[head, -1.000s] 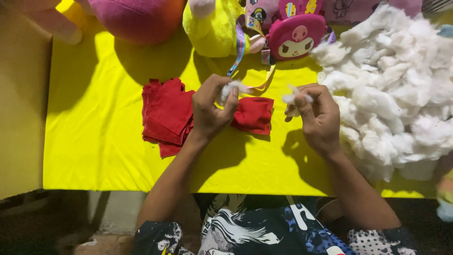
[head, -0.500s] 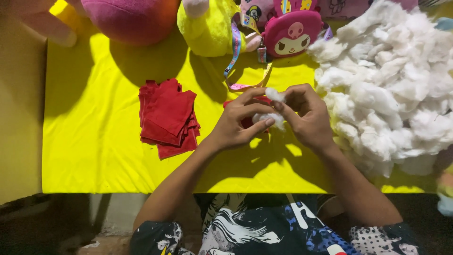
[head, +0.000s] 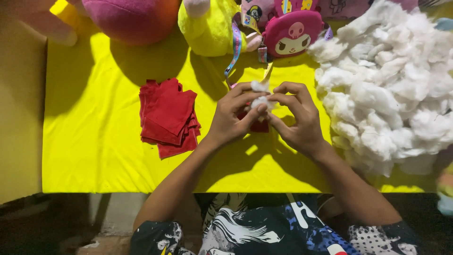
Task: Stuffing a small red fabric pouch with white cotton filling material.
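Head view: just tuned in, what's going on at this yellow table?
A person sits at a table with a yellow cloth. The left hand and right hand meet over a small red fabric piece, pinching a tuft of white stuffing against it. A stack of red fabric pieces lies to the left, a big pile of white stuffing to the right. Plush toys line the far edge.

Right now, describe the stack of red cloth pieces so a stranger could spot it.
Start at the yellow tablecloth. Left of the left hand lies the stack of red cloth pieces, flat and roughly square-cut. Unlike the white stuffing pile on the right, it is flat and dark red.
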